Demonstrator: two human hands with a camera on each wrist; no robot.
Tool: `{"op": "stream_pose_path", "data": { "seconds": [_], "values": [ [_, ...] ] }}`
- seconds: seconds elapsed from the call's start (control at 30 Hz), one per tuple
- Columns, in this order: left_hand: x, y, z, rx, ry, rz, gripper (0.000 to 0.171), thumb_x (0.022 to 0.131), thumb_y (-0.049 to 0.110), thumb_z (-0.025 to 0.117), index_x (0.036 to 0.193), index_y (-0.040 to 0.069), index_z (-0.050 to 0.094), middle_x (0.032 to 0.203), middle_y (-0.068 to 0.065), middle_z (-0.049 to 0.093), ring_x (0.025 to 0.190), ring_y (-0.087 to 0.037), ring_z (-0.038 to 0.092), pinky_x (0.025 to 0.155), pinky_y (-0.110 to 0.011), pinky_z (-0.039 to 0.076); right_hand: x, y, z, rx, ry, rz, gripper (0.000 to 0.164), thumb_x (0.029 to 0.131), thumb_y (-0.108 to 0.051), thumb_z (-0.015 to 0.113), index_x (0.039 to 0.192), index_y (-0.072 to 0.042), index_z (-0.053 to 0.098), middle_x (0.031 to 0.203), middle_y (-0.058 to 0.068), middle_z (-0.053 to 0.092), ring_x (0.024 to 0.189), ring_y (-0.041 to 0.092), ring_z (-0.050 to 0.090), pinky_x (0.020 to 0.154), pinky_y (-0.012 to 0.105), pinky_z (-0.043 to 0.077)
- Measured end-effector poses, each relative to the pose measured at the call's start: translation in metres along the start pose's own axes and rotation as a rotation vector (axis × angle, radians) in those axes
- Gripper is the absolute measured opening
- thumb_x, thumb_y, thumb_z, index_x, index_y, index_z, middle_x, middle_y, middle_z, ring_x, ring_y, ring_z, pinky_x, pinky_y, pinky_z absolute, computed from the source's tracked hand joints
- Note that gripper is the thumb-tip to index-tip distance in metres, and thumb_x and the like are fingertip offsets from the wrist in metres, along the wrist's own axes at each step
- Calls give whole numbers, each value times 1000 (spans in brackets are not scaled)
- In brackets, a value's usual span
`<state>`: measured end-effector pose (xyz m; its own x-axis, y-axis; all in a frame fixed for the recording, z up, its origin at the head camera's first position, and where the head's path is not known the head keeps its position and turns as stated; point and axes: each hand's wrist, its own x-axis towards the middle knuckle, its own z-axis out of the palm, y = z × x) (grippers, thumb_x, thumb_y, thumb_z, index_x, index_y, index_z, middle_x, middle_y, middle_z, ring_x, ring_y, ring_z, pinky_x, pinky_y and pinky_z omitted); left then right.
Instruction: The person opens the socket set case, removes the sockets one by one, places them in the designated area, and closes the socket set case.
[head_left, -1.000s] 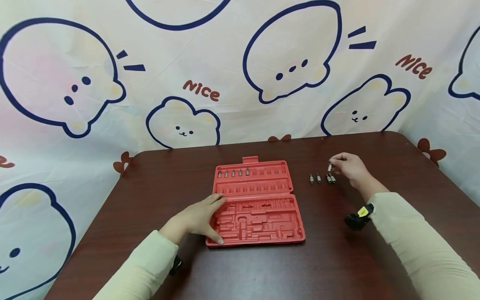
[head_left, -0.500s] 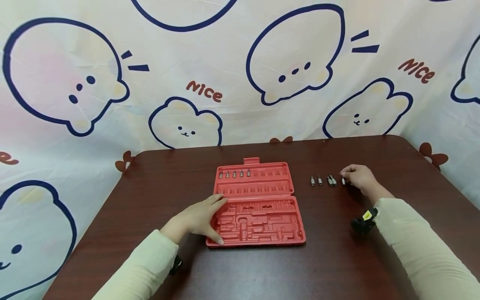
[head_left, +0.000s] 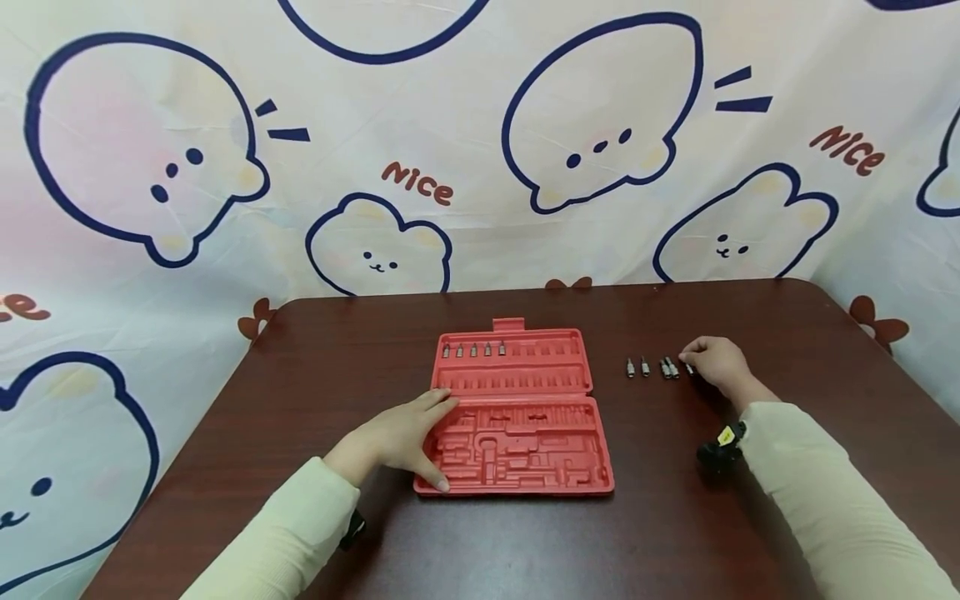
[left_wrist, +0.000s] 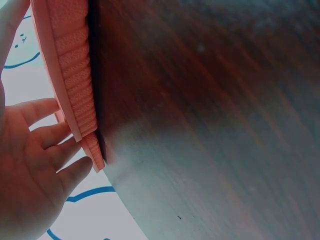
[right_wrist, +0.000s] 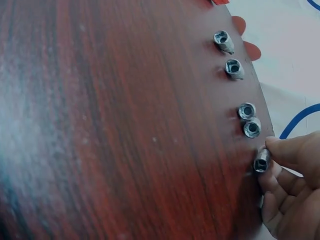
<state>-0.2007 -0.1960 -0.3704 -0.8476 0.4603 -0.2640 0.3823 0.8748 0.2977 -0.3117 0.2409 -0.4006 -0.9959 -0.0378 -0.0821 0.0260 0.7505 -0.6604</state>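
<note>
My right hand [head_left: 717,365] is at the right end of a short row of small metal bit sockets on the table. Its thumb and fingers pinch one bit socket [right_wrist: 261,161], whose square hole shows in the right wrist view. Two others [right_wrist: 249,120] lie side by side just beyond it, and two more [head_left: 637,367] stand apart further left. My left hand [head_left: 397,433] rests with spread fingers on the left edge of an open red plastic case [head_left: 525,442]. In the left wrist view its fingers [left_wrist: 54,134] touch the case's side.
Several bit sockets [head_left: 474,350] fill the left slots of the case's upper half. The lower half has moulded recesses. The dark wooden table [head_left: 525,550] meets a white cartoon-print cloth [head_left: 480,167] at the back.
My right hand has carried its bit socket from above the row to the right and down, beside the close pair. The left hand has stayed on the case. The head view has shifted slightly.
</note>
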Motion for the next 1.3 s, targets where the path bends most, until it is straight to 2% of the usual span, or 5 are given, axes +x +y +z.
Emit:
{"op": "stream_pose_path", "data": {
  "seconds": [0.23, 0.6, 0.97, 1.17, 1.3],
  "values": [
    [2, -1, 1, 1, 2, 0, 111, 47, 59, 73, 136, 12, 27, 141, -7, 18, 128, -21, 15, 94, -42, 27, 0, 0, 3, -53, 43, -29, 22, 86, -15, 50, 90, 5, 57, 77, 11, 55, 69, 24, 46, 58, 32, 35],
    [3, -1, 1, -9, 4, -6, 112, 46, 58, 74, 136, 12, 27, 141, -6, 18, 128, -21, 14, 94, -42, 28, -2, -1, 1, -33, 42, -4, 24, 87, -16, 48, 92, 6, 56, 78, 12, 55, 67, 24, 46, 55, 30, 36],
    [2, 0, 1, -14, -6, -11, 112, 46, 58, 74, 137, 13, 26, 141, -6, 17, 128, -20, 14, 94, -42, 27, -4, -9, -5, 113, 62, 45, 33, 90, -22, 43, 102, 8, 51, 100, 23, 52, 85, 29, 49, 62, 31, 40],
    [2, 0, 2, -33, -10, -5, 112, 47, 58, 73, 137, 12, 25, 141, -7, 17, 128, -23, 14, 94, -44, 28, -3, -28, 1, 167, 39, 31, 35, 91, -26, 42, 105, 6, 49, 100, 21, 49, 85, 29, 47, 59, 31, 39],
    [2, -1, 2, -20, -5, 0, 112, 46, 60, 72, 137, 12, 25, 141, -8, 17, 127, -23, 16, 93, -44, 29, 0, -47, 10, 243, -4, 20, 37, 91, -27, 43, 108, 5, 48, 103, 22, 48, 88, 30, 46, 64, 34, 40]
  ]
}}
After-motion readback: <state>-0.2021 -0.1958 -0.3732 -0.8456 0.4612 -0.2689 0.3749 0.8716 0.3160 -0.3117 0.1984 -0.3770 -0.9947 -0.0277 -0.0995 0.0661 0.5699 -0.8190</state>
